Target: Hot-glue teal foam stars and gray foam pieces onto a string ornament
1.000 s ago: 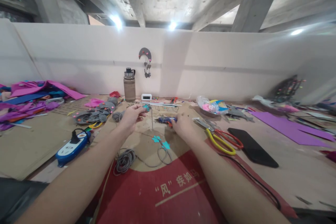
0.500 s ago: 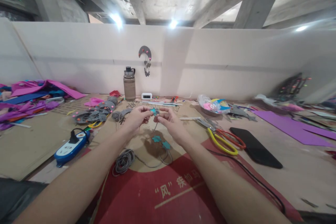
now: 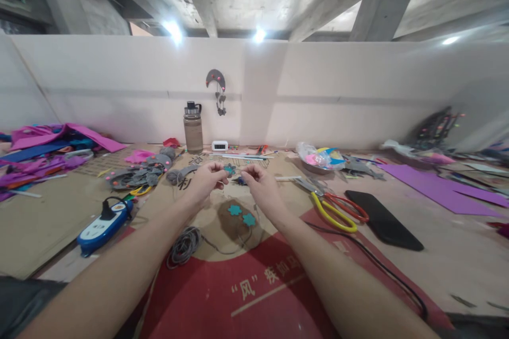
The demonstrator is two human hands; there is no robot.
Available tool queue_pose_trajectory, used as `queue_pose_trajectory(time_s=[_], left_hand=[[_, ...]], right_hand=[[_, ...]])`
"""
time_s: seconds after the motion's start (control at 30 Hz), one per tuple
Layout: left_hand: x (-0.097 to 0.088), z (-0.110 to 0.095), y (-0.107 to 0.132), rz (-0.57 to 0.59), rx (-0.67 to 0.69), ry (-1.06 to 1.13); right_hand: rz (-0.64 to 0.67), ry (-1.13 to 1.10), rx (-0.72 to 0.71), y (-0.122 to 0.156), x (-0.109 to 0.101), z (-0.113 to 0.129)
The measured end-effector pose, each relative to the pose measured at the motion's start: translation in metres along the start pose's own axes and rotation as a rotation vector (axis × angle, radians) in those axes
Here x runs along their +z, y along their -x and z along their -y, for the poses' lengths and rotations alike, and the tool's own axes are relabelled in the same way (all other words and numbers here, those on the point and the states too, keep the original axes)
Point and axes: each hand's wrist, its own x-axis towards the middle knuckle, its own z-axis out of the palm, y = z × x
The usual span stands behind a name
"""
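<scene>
My left hand (image 3: 207, 183) and my right hand (image 3: 259, 188) are raised together over the cardboard. Both pinch a small teal felt flower (image 3: 229, 170) on a thin grey cord, left from its left side, right from its right. The cord drops to two more teal flowers (image 3: 242, 214) lying on the cardboard and runs on to a grey coil (image 3: 183, 244) near my left forearm. A glue gun (image 3: 238, 180) lies just behind my hands, mostly hidden.
Yellow and red scissors (image 3: 338, 212) and a black phone (image 3: 382, 219) lie to the right. A blue power strip (image 3: 101, 222) sits left. A water bottle (image 3: 193, 128) and small clock (image 3: 219, 145) stand by the wall. Purple felt sheets (image 3: 437, 185) and scraps lie at both sides.
My right hand left the glue gun on the table and came up to join my left at the teal flower. Both hands now pinch it, slightly lower than before.
</scene>
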Motion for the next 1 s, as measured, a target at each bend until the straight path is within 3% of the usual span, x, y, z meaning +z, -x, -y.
queue_pose_trajectory(time_s=[0.27,0.63,0.7,0.8,0.9,1.0], left_hand=[[0.000,0.001,-0.001,-0.049,0.055,-0.005],[0.003,-0.004,0.003,0.016,0.018,0.041],[0.003,-0.004,0.003,0.042,0.028,0.024],[0.004,-0.005,0.004,0.077,0.049,-0.010],[0.003,-0.005,0.004,0.043,0.063,-0.073],[0.001,-0.004,0.003,-0.002,0.100,-0.153]], right_hand=[[-0.052,0.137,-0.022,0.005,-0.008,0.017],[-0.025,0.393,-0.134,0.006,-0.010,0.013],[0.005,0.336,-0.115,0.005,-0.007,0.011],[0.078,0.066,0.047,0.004,-0.002,0.007],[0.102,-0.229,0.230,0.003,0.002,0.005],[0.111,-0.307,0.265,0.003,0.004,0.005]])
